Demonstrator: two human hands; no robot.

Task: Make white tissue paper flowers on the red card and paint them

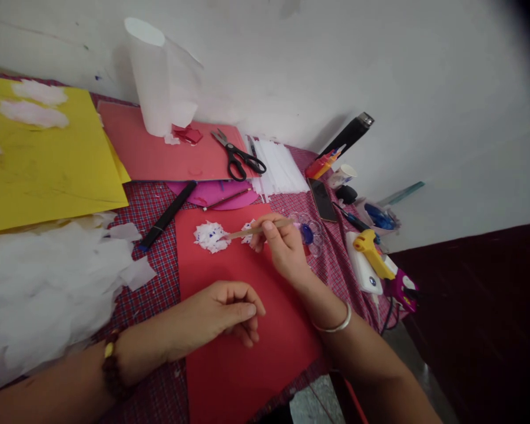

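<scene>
While the loosely curled left hand point(223, 315) pins the red paper sheet point(242, 330), the right hand point(280, 244) pinches a thin wooden stick point(254, 231), its tip on a white tissue tuft point(210, 236).

The scene is seen by one camera only, worn on the head, directed forward and down at a close table point(159, 259). The view is tilted: the wall point(380, 70) is found from 10 to 2 o'clock, the floor point(477, 330) at 4 o'clock. The forearms are entered from 6 o'clock. No second view is given.
</scene>
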